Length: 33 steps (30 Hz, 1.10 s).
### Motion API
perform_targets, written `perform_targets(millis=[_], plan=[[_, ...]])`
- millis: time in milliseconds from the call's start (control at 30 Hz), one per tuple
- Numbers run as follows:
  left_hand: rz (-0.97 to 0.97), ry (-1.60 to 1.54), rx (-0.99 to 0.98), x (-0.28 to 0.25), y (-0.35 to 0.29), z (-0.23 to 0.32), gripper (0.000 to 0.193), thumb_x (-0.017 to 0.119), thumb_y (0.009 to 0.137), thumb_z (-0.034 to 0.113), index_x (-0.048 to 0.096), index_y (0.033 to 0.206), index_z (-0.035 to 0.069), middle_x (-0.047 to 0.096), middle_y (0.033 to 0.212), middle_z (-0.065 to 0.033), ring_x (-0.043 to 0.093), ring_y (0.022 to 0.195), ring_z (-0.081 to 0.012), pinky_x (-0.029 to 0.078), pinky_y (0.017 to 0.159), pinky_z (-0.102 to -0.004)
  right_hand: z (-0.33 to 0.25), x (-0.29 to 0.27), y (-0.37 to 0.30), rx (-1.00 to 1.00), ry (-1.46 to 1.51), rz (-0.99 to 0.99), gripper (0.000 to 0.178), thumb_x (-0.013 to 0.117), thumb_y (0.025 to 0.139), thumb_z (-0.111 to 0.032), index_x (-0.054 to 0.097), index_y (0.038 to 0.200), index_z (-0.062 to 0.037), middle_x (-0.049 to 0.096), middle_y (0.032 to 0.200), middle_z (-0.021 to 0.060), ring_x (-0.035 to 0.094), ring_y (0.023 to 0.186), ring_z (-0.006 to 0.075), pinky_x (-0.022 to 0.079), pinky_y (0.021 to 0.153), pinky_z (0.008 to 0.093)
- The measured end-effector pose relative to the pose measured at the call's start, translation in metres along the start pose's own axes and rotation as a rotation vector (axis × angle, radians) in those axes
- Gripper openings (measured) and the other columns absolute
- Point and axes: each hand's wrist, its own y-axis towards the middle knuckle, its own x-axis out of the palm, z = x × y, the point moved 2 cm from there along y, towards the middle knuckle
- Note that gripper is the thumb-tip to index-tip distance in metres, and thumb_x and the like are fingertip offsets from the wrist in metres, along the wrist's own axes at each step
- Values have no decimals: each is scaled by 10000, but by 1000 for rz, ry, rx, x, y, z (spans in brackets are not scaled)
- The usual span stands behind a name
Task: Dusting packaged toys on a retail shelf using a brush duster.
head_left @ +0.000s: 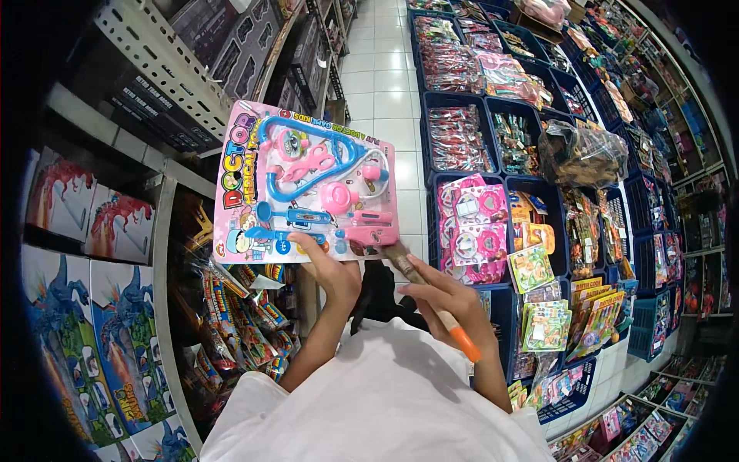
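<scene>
My left hand grips the lower edge of a toy doctor set, its thumb in front of the card and the other fingers behind. On the pink card, under clear plastic, sit a blue stethoscope, pink scissors and other pink and blue pieces. In my right hand is a brush with a wooden handle and an orange end. Its bristle end meets the card's lower right corner, though whether it touches the front or the edge is hard to tell.
To the right, dark blue plastic crates hold packaged toys. Shelves at left carry dinosaur toy boxes and hanging toy packs. A white tiled aisle runs ahead between them. Further shelves line the far right.
</scene>
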Motion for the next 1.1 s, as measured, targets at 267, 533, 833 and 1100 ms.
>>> perform_targets(millis=[267,533,833,1100], plan=[[-92,-18,-121,5,-11,1,636,450,962,560,354,1324,46,478,1248,-78,537,1079,-176,479,885,-364,4,-12,3,-52,210,8,268,645,784,99,677,991,-67,620,1213,223,687,977,313,538,766,295],[-478,247,-393,6,-10,-22,585,336,987,580,446,1132,24,531,982,-67,540,861,-132,462,739,-295,1,-14,8,-19,12,-75,278,676,767,67,686,997,-90,627,1213,188,707,864,280,564,696,313],[-911,373,-300,9,-33,-47,788,101,962,629,497,1229,3,598,1122,-119,582,1055,-188,478,917,-337,9,-31,27,-22,242,119,150,655,816,81,658,956,27,678,1000,154,643,797,142,498,685,247],[-1058,572,-418,7,-41,-47,625,139,1016,534,473,1042,6,443,867,-32,427,811,-139,401,807,-289,13,-36,34,-16,228,484,146,625,877,28,633,1019,-4,648,940,78,590,818,112,465,734,239]])
